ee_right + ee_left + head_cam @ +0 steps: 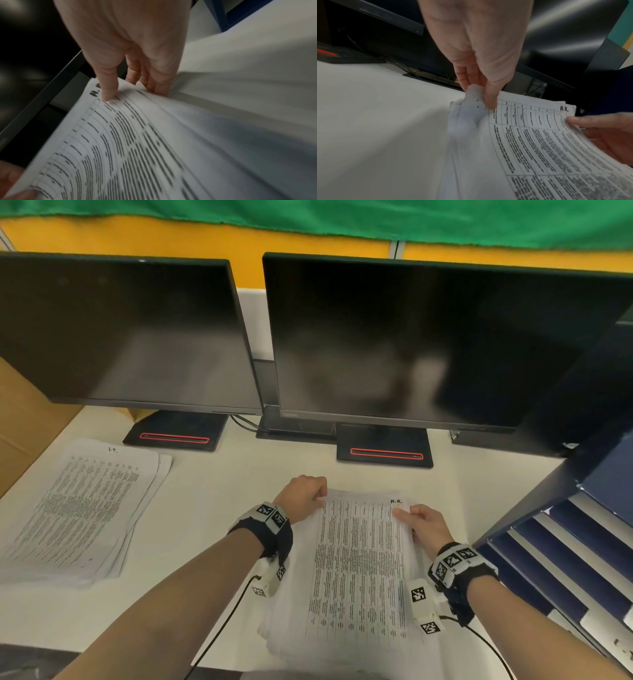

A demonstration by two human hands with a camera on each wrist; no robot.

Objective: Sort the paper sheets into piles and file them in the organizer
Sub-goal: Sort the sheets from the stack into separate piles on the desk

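Observation:
A stack of printed table sheets marked "H.R." lies on the white desk in front of me. My left hand pinches the stack's crumpled far left corner between thumb and fingers. My right hand grips the far right edge, thumb on top of the sheet and fingers curled under it. A second pile of sheets, marked at its top, rests flat at the left. The blue organizer with slanted trays stands at the right.
Two dark monitors on black stands line the back of the desk. A cardboard box sits at the far left. Bare desk lies between the two paper piles. Wrist-camera cables trail off the front edge.

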